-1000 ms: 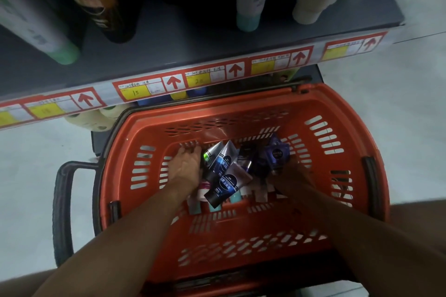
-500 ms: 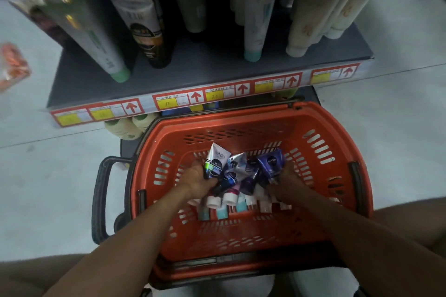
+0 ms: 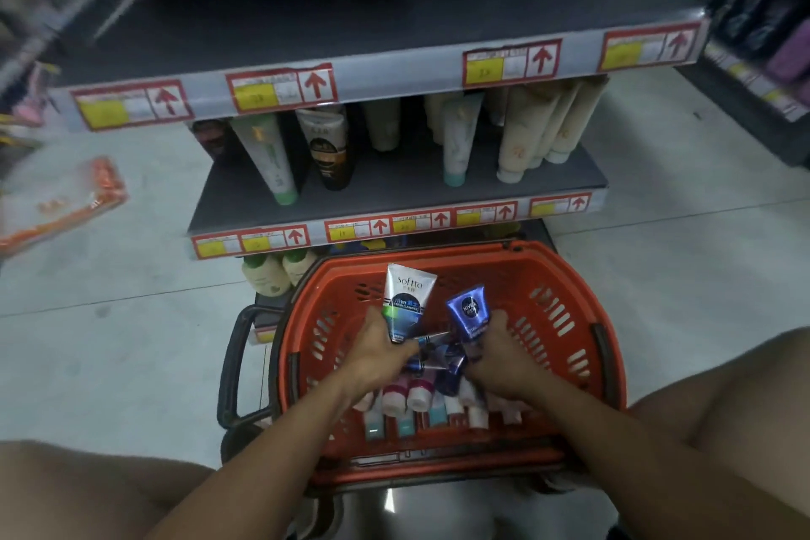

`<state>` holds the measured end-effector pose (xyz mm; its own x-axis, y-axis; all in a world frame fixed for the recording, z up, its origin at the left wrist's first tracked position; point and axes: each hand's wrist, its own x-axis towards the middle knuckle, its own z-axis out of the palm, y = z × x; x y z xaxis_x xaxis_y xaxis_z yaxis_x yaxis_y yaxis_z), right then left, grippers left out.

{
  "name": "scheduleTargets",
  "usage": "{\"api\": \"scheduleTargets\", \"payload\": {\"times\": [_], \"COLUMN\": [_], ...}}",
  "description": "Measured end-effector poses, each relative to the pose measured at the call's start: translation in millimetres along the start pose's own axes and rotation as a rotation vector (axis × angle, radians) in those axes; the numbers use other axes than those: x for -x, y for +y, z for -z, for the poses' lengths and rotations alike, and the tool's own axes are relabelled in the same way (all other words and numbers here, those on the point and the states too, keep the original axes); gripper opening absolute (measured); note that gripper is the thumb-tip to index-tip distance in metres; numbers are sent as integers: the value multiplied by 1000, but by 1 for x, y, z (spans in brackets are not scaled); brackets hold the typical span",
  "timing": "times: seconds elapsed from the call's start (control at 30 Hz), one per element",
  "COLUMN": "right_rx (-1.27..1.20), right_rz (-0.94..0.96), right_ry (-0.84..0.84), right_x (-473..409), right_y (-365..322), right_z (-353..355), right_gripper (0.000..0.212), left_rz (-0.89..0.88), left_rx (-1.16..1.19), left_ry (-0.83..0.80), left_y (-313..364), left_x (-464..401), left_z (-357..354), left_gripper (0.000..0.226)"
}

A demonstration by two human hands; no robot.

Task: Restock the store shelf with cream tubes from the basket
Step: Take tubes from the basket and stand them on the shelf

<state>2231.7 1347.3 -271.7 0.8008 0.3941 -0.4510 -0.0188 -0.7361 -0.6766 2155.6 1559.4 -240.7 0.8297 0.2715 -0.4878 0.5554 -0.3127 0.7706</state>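
Shop: price-tagged shelves, stocked tubes, orange basket.

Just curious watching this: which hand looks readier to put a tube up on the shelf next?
Probably the left hand: its grip holds the white Softto tube lifted clear. The right hand holds the blue Nivea tube lower, amid the basket's pile.

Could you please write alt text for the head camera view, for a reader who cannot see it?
Two bare hands gather a bunch of cream tubes over an orange plastic basket: the left hand holds a white Softto tube, the right hand a blue Nivea tube. Behind stand dark grey store shelves with upright tubes and red-arrow price labels.
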Motion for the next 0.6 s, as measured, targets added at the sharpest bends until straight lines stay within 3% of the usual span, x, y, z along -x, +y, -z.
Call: {"api": "scheduleTargets", "payload": {"times": [0.17,0.37,0.6], "right_rx": [0,-77,-166], "right_rz": [119,244,379], "right_ry": [126,178,303], "right_x": [24,43,63], "right_y": [-34,-70,-117], "right_z": [13,25,36], "right_gripper": [74,75,74], "left_rz": [-143,-290,-405], "left_rx": [88,211,218], "left_ry": [118,344,453], "left_y": [20,52,77], "left_x": [23,61,97], "left_z": [18,49,78], "left_gripper": [56,45,43]}}
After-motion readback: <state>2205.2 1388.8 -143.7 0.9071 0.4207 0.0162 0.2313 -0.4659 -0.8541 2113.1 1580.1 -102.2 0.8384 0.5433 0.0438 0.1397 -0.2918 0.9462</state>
